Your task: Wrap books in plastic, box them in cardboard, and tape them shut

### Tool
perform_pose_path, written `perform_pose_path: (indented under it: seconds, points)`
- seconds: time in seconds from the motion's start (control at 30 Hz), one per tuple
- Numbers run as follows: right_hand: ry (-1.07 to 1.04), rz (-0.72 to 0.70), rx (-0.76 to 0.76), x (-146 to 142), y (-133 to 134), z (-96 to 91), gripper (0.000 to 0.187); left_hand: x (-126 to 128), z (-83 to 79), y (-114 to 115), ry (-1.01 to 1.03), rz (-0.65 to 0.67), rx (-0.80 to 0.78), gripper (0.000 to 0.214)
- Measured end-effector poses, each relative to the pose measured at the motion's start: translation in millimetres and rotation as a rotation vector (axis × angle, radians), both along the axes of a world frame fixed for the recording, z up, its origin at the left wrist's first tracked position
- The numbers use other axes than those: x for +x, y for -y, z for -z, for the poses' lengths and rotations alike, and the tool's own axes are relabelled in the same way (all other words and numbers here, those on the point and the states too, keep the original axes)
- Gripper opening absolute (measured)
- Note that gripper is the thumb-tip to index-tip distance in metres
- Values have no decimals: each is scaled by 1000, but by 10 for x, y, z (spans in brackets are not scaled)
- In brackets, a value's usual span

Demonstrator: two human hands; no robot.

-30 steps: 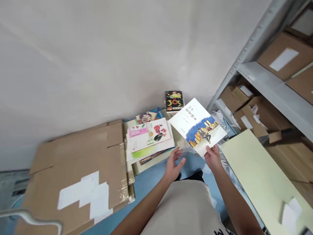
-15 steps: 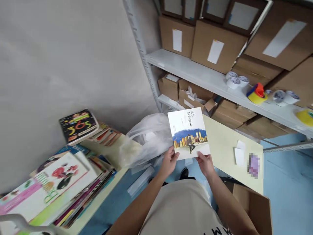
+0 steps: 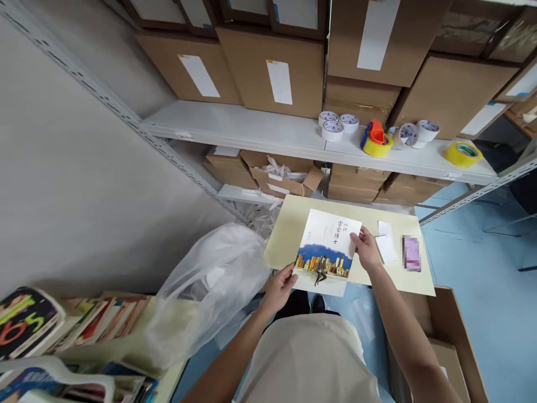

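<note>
A thin white book (image 3: 325,252) with a painted city skyline and a seated figure on its cover is held between my two hands, cover up. My left hand (image 3: 282,284) pinches its lower left edge. Higher up, my right hand (image 3: 366,246) grips the opposite edge near the upper right corner. Beneath and behind the book lies a pale yellow table (image 3: 289,224). White paper slips (image 3: 386,246) and a purple item (image 3: 411,253), blurred out, rest on the table to the right of my right hand.
A clear plastic bag (image 3: 218,268) bulges left of the table. Book stacks (image 3: 100,319) stand at lower left. Ahead, a metal shelf (image 3: 251,129) bears cardboard boxes (image 3: 277,73), tape rolls (image 3: 333,130) and a tape dispenser (image 3: 376,140). An opened carton (image 3: 455,336) sits at lower right.
My view has swung right toward the shelf and table. My right hand has moved from the book's bottom edge up to its right side; the left still holds the lower left.
</note>
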State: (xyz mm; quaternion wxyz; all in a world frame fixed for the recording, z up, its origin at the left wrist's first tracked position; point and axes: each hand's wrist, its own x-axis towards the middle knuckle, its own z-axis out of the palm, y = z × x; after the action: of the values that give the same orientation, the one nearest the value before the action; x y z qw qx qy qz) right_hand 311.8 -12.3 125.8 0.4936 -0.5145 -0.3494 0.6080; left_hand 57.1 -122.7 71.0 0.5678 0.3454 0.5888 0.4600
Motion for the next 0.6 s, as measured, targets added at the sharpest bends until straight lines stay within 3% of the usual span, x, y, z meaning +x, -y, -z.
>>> perform_pose_path:
  seconds: [0.2, 0.33, 0.53, 0.6]
  points:
    - [22, 36, -20, -151, -202, -48, 47, -108, 50, -190, 416, -119, -197, 53]
    - [-8, 19, -5, -210, -350, -101, 45, -228, 103, -387, 575, -154, -248, 50]
    - [236, -148, 182, -153, -500, -273, 68, -397, 243, -652, 721, -29, -340, 40]
    - [344, -201, 256, -137, -568, -360, 66, -428, 254, -714, 737, 52, -362, 37]
